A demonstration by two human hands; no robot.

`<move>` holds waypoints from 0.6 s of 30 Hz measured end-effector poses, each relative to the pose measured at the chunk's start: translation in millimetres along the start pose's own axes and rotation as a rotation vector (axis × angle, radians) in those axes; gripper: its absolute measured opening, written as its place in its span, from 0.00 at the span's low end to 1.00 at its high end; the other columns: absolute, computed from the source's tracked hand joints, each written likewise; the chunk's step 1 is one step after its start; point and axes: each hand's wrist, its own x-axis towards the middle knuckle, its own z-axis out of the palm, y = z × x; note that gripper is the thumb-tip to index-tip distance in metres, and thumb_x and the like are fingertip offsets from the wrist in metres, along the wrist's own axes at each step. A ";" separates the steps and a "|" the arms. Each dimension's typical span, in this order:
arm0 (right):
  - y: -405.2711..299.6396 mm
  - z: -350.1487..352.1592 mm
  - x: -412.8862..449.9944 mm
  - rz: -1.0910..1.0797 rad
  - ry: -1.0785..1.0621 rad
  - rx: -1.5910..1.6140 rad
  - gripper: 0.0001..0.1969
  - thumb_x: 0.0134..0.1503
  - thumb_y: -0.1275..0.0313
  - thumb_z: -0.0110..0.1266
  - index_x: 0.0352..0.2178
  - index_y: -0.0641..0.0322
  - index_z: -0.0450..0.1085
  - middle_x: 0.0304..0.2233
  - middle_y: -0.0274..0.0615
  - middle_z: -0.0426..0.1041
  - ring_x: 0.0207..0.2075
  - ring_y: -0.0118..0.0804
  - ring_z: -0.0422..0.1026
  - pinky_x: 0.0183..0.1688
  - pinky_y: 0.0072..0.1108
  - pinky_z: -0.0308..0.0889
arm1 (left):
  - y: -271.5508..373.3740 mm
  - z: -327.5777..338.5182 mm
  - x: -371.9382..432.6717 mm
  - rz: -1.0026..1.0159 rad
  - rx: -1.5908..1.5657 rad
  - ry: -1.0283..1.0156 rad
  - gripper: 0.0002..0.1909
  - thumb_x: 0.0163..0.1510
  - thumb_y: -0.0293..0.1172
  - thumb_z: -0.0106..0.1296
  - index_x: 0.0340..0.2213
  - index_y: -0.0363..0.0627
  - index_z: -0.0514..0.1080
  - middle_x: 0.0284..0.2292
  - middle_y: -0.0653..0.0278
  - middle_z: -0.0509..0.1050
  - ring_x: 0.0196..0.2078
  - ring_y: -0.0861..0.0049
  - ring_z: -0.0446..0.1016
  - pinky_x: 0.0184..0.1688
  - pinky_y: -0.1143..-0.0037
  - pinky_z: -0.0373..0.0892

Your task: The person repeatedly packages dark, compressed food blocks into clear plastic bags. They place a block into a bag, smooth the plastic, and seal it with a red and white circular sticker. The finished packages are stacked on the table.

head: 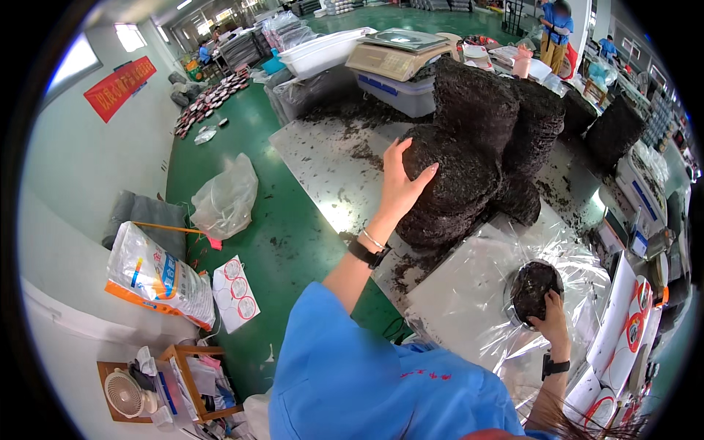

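My left hand (408, 175) rests with spread fingers on the top of a stack of round dark dried sheets, which look like seaweed (456, 170). More such stacks (476, 99) stand and lean behind it. On the right, my right hand (551, 319) has its thumb and fingers on a dark round piece (533, 291) lying in a round dish or ring. Crinkled clear plastic film (473, 286) spreads around and under that round piece. How firmly my right fingers grip its edge cannot be told.
Dark flakes litter the metal table (313, 159). A weighing scale (396, 55) sits on a plastic bin (396, 93), beside a white tub (324, 49). White printed sheets (616, 335) lie at the right. A plastic bag (228, 195) is on the green floor. Co-workers (556, 38) stand farther back.
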 end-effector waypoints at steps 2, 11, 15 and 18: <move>0.5 -1.3 0.5 0.017 -0.003 -0.011 0.44 0.39 0.71 0.72 0.57 0.80 0.62 0.64 0.57 0.57 0.65 0.59 0.57 0.66 0.34 0.57 | -3.8 0.4 4.7 -0.049 -0.145 0.068 0.41 0.58 0.50 0.59 0.62 0.37 0.57 0.63 0.47 0.56 0.67 0.58 0.55 0.67 0.63 0.55; 7.5 2.0 -2.5 0.013 -0.003 0.010 0.45 0.37 0.72 0.71 0.58 0.80 0.61 0.64 0.59 0.55 0.65 0.60 0.55 0.67 0.36 0.54 | -209.6 -78.5 125.7 -0.455 0.120 0.133 0.51 0.52 0.59 0.62 0.65 0.42 0.52 0.63 0.44 0.56 0.66 0.54 0.55 0.66 0.61 0.55; 0.0 -1.7 -9.4 0.059 -0.023 0.061 0.46 0.36 0.75 0.70 0.59 0.77 0.59 0.66 0.57 0.52 0.67 0.60 0.52 0.68 0.37 0.52 | -288.4 -86.1 183.2 -0.453 0.362 0.175 0.56 0.45 0.61 0.67 0.65 0.44 0.54 0.64 0.40 0.53 0.66 0.48 0.54 0.65 0.57 0.56; -21.9 -10.8 -8.2 0.158 -0.040 0.092 0.46 0.35 0.75 0.69 0.59 0.77 0.59 0.66 0.56 0.52 0.67 0.60 0.51 0.68 0.37 0.52 | -332.8 -90.8 219.8 -0.414 0.486 0.255 0.54 0.43 0.61 0.68 0.64 0.45 0.58 0.64 0.38 0.53 0.66 0.45 0.54 0.65 0.56 0.56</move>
